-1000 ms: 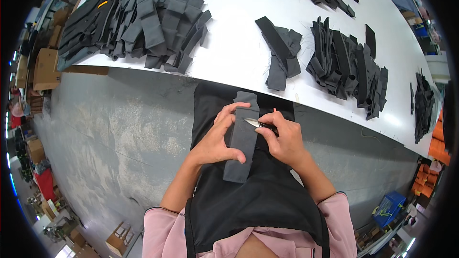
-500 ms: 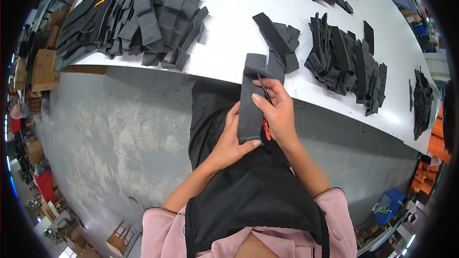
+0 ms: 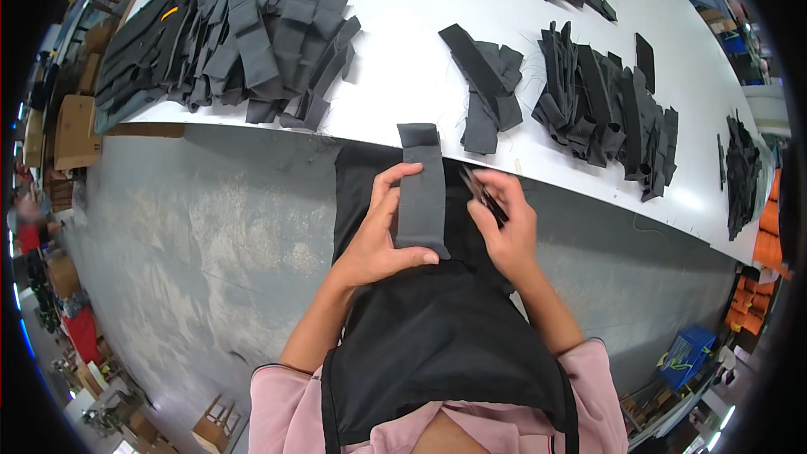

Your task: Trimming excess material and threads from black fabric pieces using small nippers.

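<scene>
My left hand [image 3: 380, 235] holds a dark grey fabric strip [image 3: 422, 193] upright along its length, its thumb across the bottom end and its fingers along the left side. The strip's far end reaches over the table's near edge. Just to the right, my right hand [image 3: 511, 227] is closed round small dark scissors [image 3: 485, 196], their tips pointing up and to the left, apart from the strip. My palm hides part of the handles. On the table ahead lies a small pile of similar strips [image 3: 492, 84].
The white table [image 3: 395, 59] has a large heap of dark strips [image 3: 261, 42] at the left and more bundles [image 3: 605, 109] at the right. A black apron [image 3: 454, 336] covers my front. A blue crate [image 3: 688, 356] stands on the floor at the right.
My right hand has come off the strip and moved right with the scissors. The left hand has shifted slightly left with the strip, its far end now lower and nearer me.
</scene>
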A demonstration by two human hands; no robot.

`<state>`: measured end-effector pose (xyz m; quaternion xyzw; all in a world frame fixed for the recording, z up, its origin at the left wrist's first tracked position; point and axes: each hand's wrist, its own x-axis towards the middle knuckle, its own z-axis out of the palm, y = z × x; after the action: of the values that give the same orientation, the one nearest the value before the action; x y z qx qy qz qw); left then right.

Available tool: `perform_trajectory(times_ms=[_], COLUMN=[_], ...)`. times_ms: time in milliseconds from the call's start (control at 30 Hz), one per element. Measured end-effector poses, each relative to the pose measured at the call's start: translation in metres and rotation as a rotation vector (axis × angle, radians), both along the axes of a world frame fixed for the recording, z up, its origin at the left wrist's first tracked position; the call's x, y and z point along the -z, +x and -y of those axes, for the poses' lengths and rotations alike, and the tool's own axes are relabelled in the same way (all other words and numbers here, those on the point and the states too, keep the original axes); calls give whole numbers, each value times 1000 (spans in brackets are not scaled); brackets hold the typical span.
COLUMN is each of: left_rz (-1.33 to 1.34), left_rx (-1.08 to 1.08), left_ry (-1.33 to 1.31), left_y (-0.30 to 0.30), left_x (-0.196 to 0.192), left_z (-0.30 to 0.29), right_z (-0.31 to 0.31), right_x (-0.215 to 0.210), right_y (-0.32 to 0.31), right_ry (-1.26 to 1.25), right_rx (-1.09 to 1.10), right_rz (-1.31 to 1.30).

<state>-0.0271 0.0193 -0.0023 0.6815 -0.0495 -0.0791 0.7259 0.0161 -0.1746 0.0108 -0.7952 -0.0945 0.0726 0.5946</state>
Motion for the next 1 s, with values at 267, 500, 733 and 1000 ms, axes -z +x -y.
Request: perform_trajectory(times_ms=[267, 500, 733, 1000], left_rz=[-52, 265, -221, -387], left_rx=[-14, 4, -87, -172], left_ry=[-24, 324, -313, -336], left_y=[6, 5, 4, 10], left_x=[-9, -5, 6, -6], left_z=[5, 5, 9, 17], right_z=[15, 4, -10, -3], right_x=[-36, -45, -16, -3], right_y=[-16, 4, -6, -25], right_ry=[-260, 383, 157, -144], right_rx=[-144, -56, -146, -400], right_rz=[338, -511, -187, 844])
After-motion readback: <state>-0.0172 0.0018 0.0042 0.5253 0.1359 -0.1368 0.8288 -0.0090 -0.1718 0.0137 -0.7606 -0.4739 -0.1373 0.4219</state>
